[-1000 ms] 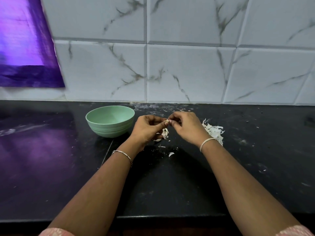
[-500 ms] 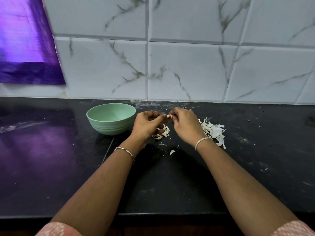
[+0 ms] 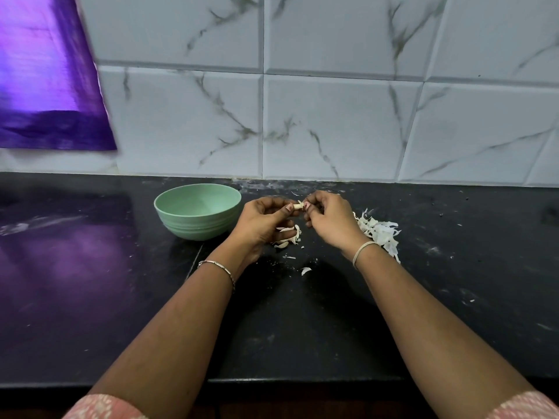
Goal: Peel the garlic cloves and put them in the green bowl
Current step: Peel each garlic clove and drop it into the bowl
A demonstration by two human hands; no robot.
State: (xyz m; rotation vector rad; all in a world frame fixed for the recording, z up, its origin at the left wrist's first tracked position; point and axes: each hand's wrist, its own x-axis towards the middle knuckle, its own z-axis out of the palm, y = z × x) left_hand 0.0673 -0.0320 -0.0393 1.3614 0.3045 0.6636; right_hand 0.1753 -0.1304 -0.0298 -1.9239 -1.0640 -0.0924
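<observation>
Okay, where's the clove right now? —K

Garlic clove is off the counter, pinched between both hands, just right of the green bowl, about level with its rim. Left hand is curled, thumb and forefinger clamped on one end. Right hand pinches the other end with its fingertips. —M

Look of it? —K

Small, pale cream, stubby. Mostly hidden by fingers, so I can't tell how much skin is left. No cloves visible in the part of the bowl's inside that shows. —M

Best way to run the step? —K

My take: left hand anchors, firm but no crushing. Right nail catches skin at one end, strips lengthwise, rotate, repeat. Drop skins on the peel pile to the right, not on the loose pieces under the left hand; cloves or skins, can't tell. Then a short move left over the rim and release. —M

Risk? —K

Likely slippery once bare; could pop onto the black counter. Work low. —M
</observation>
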